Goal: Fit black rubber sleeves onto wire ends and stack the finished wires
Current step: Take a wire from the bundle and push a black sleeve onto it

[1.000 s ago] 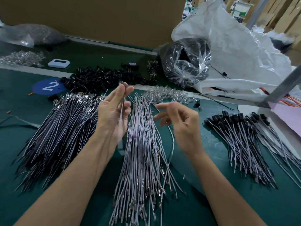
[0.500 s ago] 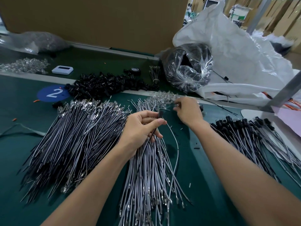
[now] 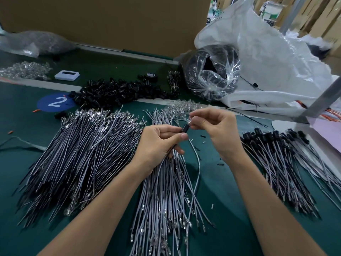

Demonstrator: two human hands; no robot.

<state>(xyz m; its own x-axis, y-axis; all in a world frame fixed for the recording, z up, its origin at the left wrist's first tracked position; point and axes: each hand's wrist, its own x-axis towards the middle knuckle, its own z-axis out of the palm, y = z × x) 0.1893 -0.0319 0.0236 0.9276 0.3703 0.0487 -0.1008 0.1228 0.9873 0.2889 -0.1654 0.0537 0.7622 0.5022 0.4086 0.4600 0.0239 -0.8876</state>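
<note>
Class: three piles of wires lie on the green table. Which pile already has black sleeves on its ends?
The right pile: black sleeves cap its far ends. The left pile and middle pile have bare far ends.

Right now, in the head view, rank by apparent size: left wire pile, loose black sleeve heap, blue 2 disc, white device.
1. left wire pile, by far the largest.
2. black sleeve heap.
3. blue 2 disc.
4. white device, smallest in view; it lies farther back than the disc, so real sizes may be closer.
</note>
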